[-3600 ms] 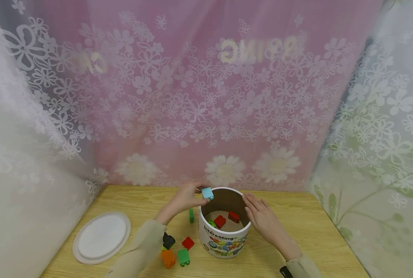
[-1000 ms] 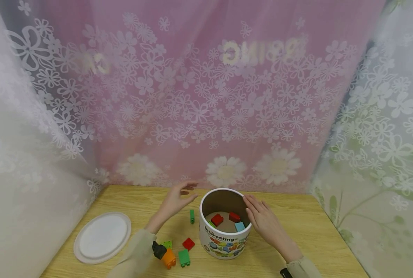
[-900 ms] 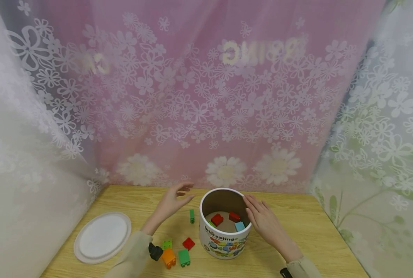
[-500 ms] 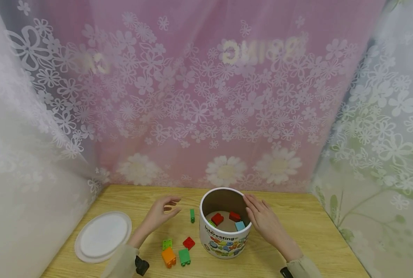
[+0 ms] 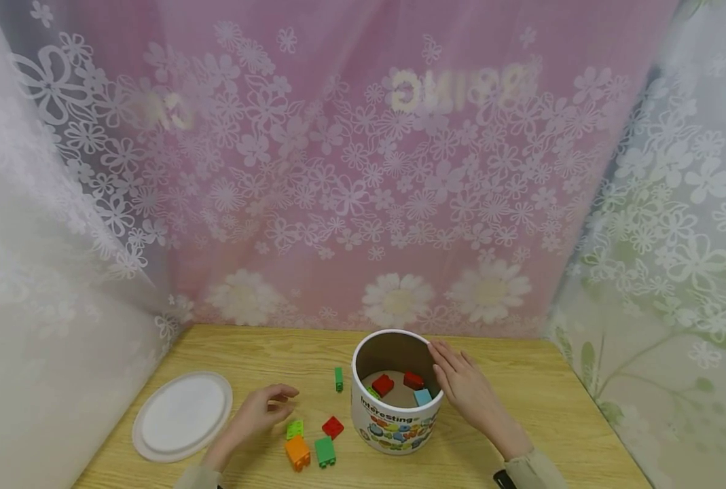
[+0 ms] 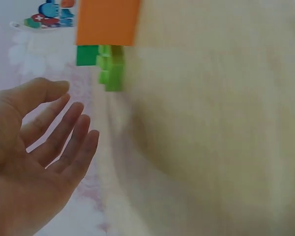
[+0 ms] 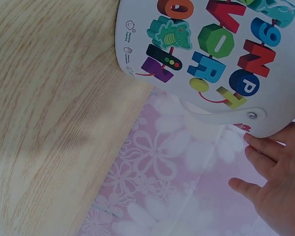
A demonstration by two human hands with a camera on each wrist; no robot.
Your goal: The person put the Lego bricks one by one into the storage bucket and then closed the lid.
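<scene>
A white printed bucket [image 5: 396, 435] stands upright on the table, holding two red bricks [image 5: 383, 385], a light blue brick [image 5: 422, 397] and a lime green piece [image 5: 372, 392]. My right hand [image 5: 469, 390] rests its straight fingers on the bucket's right side at the rim. Left of the bucket, my left hand [image 5: 259, 411] hovers with fingers loosely bent, holding nothing. Closest to it is a lime green brick [image 5: 295, 428]; an orange brick [image 5: 298, 453], a green brick [image 5: 324, 451] and a red brick [image 5: 333, 427] lie beside that one. In the left wrist view the orange brick [image 6: 108, 22] is apart from the fingers.
A round white lid [image 5: 182, 412] lies flat at the table's left. Between the left hand and the bucket, farther back, is a narrow green brick [image 5: 339, 379]. Flowered curtains [image 5: 363, 204] enclose the wooden table [image 5: 521, 367] at the back and both sides.
The light blue brick, pinched by my left hand in the oldest frame, now lies in the bucket. That hand has moved left and nearer, beside the loose bricks. My right hand stays at the rim.
</scene>
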